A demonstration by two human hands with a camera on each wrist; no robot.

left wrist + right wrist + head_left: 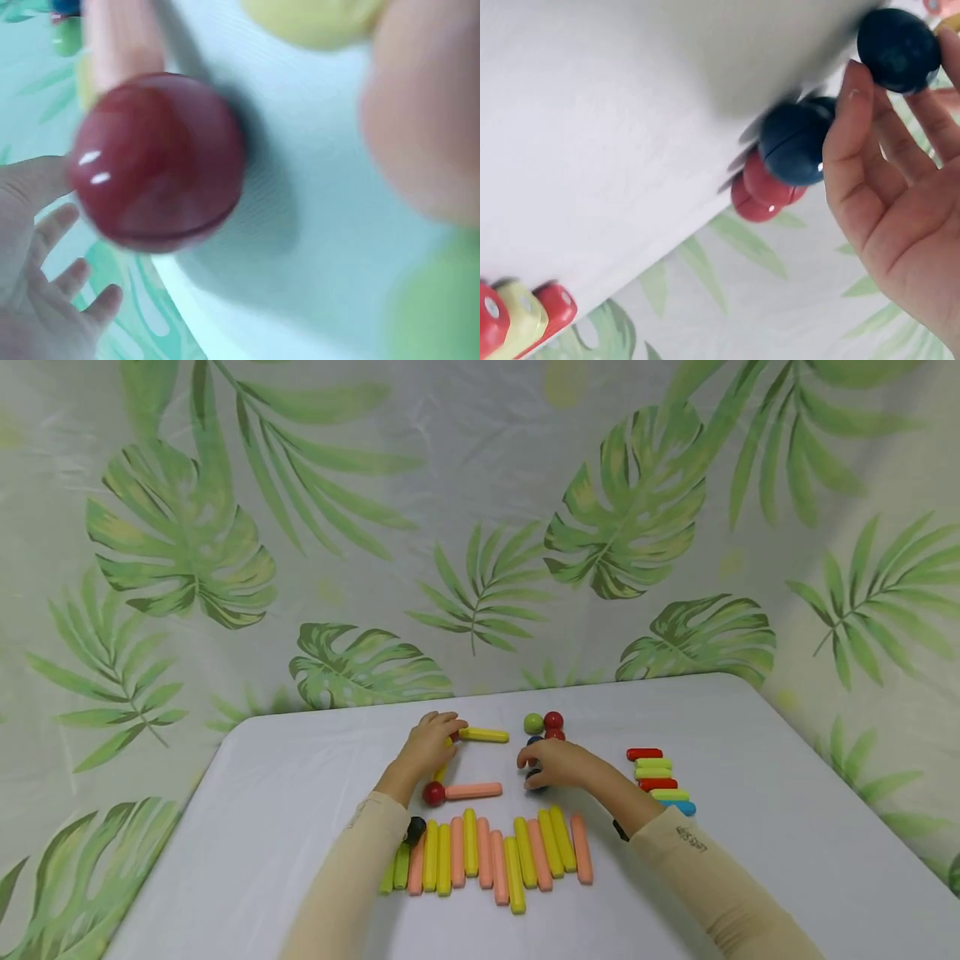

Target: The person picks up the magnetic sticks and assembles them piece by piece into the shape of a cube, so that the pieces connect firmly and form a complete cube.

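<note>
My left hand (426, 750) is over the left end of a figure of sticks and balls, its fingers loosely spread in the left wrist view. By its fingertips are a yellow stick (486, 736) and a mostly covered red ball; another yellow stick (440, 772) runs down beneath the hand. A second red ball (433, 793) meets a pink stick (474, 791) below it. My right hand (564, 765) pinches a dark blue ball (898, 50) between thumb and fingers, low over the table. Beyond it stand another dark blue ball (791, 144), red balls (553, 720) and a green ball (533, 723).
A row of pink and yellow sticks (470, 843) lies nearer me, with green sticks (401, 867) and a black ball (415, 831) at its left end. Short red, yellow-green and blue sticks (654, 773) are stacked at right. A leaf-patterned cloth (480, 585) hangs behind the white table (247, 827).
</note>
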